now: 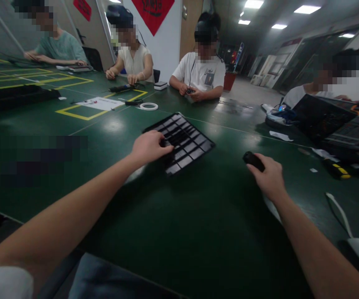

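Glossy green tabletop [198, 232] stretches across the room. At twelve o'clock, the left hand [150, 147] grasps a black, gridded, plastic-looking panel [198, 143] by its nine-o'clock edge; at two, the right hand [271, 174] curls around a stubby black cylinder [250, 159] — both already in hand, well apart.

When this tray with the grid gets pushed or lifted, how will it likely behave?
The black tray is probably fairly stiff, since its outer edges look straight beside the left hand. Being flat and four-sided, it would likely slide rather than roll. Its thin-looking rim hints at low weight.
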`<action>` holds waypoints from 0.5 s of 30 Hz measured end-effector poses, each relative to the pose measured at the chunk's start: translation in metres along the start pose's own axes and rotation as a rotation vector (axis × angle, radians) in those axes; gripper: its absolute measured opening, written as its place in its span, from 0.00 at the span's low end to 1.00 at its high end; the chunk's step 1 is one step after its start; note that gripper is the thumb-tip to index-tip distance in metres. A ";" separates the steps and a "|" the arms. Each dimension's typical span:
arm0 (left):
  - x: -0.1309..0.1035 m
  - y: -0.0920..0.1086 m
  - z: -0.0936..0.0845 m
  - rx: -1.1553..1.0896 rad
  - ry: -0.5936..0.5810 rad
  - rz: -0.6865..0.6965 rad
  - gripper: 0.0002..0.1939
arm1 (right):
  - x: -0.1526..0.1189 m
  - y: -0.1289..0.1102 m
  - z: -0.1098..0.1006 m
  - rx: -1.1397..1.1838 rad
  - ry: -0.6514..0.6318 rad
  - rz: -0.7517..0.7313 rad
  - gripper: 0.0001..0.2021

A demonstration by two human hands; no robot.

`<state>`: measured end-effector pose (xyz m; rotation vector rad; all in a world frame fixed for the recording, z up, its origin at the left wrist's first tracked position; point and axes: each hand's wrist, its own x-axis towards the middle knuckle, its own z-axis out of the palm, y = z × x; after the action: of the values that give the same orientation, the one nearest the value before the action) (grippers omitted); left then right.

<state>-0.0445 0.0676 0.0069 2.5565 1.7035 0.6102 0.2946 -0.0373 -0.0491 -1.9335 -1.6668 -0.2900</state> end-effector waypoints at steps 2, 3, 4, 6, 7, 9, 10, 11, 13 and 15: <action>0.009 -0.028 -0.005 0.132 -0.033 -0.146 0.25 | 0.003 0.013 -0.004 -0.152 -0.073 0.140 0.21; 0.012 -0.040 -0.008 0.189 -0.066 -0.231 0.26 | 0.003 0.018 -0.005 -0.224 -0.132 0.202 0.22; 0.015 -0.050 -0.009 0.229 -0.098 -0.305 0.27 | 0.003 0.021 -0.006 -0.283 -0.183 0.257 0.23; 0.018 -0.062 -0.009 0.274 -0.142 -0.385 0.27 | 0.002 0.023 -0.007 -0.358 -0.232 0.335 0.26; 0.019 -0.064 -0.008 0.284 -0.151 -0.399 0.27 | 0.001 0.023 -0.007 -0.378 -0.238 0.358 0.27; 0.019 -0.063 -0.003 0.287 -0.145 -0.398 0.26 | 0.000 0.020 -0.005 -0.360 -0.246 0.343 0.26; 0.019 -0.058 0.000 0.270 -0.128 -0.380 0.25 | 0.000 0.017 -0.004 -0.316 -0.254 0.305 0.24; 0.018 -0.051 0.004 0.231 -0.109 -0.348 0.25 | 0.000 0.013 -0.002 -0.248 -0.258 0.256 0.23; 0.012 -0.031 0.011 0.084 -0.077 -0.246 0.24 | -0.002 0.000 0.002 -0.048 -0.243 0.153 0.23; 0.003 -0.003 0.018 -0.123 -0.076 -0.101 0.23 | -0.007 -0.020 0.006 0.194 -0.242 0.072 0.22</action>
<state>-0.0403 0.0746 -0.0095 2.3632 1.7022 0.5847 0.2724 -0.0385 -0.0524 -1.9356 -1.7001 0.1342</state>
